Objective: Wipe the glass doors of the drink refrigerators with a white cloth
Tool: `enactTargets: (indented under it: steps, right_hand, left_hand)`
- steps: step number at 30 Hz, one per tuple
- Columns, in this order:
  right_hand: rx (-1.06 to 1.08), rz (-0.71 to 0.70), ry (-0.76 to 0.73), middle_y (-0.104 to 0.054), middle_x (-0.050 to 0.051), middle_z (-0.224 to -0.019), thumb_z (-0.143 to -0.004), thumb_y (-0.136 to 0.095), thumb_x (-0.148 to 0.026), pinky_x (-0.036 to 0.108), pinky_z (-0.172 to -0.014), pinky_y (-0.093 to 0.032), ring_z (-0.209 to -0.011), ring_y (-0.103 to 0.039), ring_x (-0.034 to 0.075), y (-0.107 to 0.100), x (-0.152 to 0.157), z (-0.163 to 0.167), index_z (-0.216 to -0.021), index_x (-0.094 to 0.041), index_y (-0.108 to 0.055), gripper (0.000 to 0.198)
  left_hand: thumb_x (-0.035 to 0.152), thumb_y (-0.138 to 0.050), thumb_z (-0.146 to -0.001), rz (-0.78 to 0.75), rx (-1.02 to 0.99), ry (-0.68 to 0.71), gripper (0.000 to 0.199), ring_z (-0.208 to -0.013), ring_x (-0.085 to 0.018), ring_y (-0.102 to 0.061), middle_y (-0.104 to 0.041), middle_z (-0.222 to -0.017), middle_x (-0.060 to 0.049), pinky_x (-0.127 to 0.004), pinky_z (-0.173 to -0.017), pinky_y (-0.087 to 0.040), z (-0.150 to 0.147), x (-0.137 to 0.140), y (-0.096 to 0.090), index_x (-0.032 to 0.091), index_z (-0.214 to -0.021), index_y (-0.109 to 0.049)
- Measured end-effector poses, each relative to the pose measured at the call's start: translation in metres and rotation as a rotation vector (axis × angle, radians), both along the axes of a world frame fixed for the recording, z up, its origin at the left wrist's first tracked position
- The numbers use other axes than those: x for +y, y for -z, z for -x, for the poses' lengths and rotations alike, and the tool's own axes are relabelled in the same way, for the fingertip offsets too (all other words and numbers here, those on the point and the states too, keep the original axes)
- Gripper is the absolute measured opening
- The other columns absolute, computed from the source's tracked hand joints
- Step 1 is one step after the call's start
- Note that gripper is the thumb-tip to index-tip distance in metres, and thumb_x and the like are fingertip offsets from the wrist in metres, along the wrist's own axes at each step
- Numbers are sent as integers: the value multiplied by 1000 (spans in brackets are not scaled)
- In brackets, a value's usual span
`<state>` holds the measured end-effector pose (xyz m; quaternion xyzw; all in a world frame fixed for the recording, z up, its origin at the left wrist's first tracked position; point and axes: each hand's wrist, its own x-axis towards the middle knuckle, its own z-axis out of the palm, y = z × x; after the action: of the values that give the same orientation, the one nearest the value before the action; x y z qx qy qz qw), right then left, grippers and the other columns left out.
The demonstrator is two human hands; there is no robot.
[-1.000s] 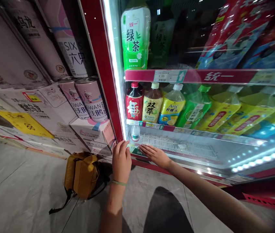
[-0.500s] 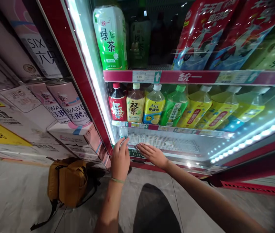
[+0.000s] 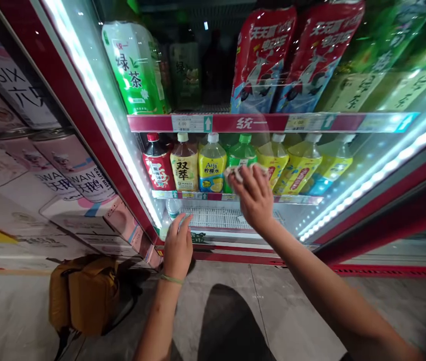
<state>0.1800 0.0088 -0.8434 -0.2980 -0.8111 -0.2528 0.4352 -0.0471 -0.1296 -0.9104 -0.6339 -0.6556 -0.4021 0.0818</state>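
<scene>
My right hand [image 3: 253,200] presses a crumpled whitish cloth [image 3: 232,172] against the glass front of a lit drinks cooler, over the middle row of bottles. Parts of the cloth stick out around the fingers. Lower down, my left hand [image 3: 178,245] rests at the bottom left of the glass with its fingers stretched out, holding nothing. A pale band circles the left wrist. Just beyond its fingertips, behind the glass, stands a clear bottle [image 3: 173,206]. A green bottle [image 3: 243,145] and a yellow bottle [image 3: 278,158] show behind the cloth.
Red bottles [image 3: 263,65] and a green tea bottle [image 3: 134,70] fill the upper shelf. A wire rack [image 3: 216,218] lies at the cooler's bottom. Stacked cans and boxes [image 3: 81,215] stand left. A brown backpack [image 3: 85,296] sits on the tiled floor.
My right hand has moved up and to the right from the lower glass, and the cloth now shows under it. The left hand stays low at the glass. The view has shifted rightward.
</scene>
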Motion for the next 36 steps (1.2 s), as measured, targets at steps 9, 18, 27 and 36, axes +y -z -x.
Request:
enactTargets:
  steps: [9, 18, 27, 36]
  right_hand:
    - [-483, -24, -250, -48, -9, -159, -105, -41, -11, 25, -125, -41, -148, -45, 8, 140, -18, -54, -161, -28, -32, 59]
    - [40, -6, 76, -26, -5, -170, -98, -48, -6, 64, -129, -28, -159, -17, 32, 9, 7, -50, -164, -42, -21, 80]
    - [-386, -18, -108, -49, -12, -157, -102, -46, -13, 22, -129, -32, -160, -14, 9, 178, -26, -104, -140, -31, -62, 46]
    - [92, -17, 186, -22, -4, -172, -94, -57, -10, 62, -129, -28, -161, -14, 33, 55, 24, -113, -163, -41, -28, 81]
  left_hand:
    - [15, -53, -99, -72, 143, -17, 43, -140, -33, -51, -52, -146, -17, -54, -114, -50, -20, 11, 3, 21, -140, -59]
    - [13, -57, -97, -126, 202, 45, 56, -155, -36, -29, -39, -158, -18, -60, -122, -39, -55, 22, -13, 26, -150, -50]
    - [18, -59, -97, -83, 244, 56, 74, -160, -39, -17, -30, -168, -16, -65, -123, -34, -75, 29, -5, 32, -163, -29]
    - [17, -64, -94, -97, 229, 101, 78, -160, -40, -12, -21, -173, -13, -67, -124, -29, -93, 37, -1, 34, -162, -31]
